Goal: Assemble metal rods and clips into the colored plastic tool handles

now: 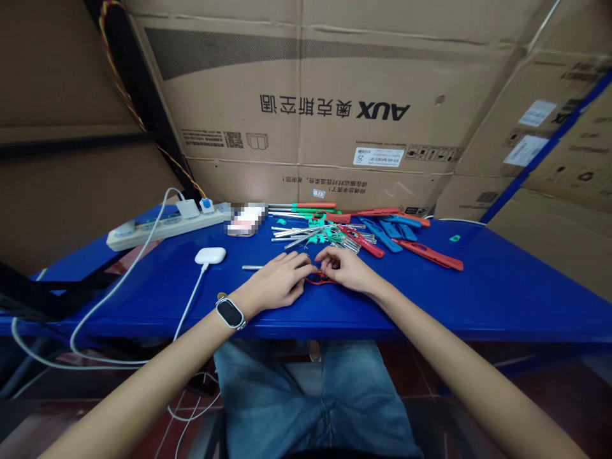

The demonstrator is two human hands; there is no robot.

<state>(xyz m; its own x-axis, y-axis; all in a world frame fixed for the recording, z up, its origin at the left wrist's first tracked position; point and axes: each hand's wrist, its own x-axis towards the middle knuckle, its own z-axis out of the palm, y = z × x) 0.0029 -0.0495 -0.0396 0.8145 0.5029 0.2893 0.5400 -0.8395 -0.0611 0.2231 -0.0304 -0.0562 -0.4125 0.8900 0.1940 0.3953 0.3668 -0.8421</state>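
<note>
A red long-nosed lighter lies on the blue table in front of me. Its metal tube sticks out to the left, from under my left hand. My left hand is closed over the lighter and covers most of it, pressing it down. At the lighter's right end my right hand is closed in a pinch; what its fingertips hold is hidden. Just behind my hands lies a heap of metal tubes and small green plastic parts.
Red casings and blue casings lie behind right. Screwdrivers lie along the cardboard. On the left are a power strip, a blurred-out phone and a white earphone case on a cable. A green piece lies far right.
</note>
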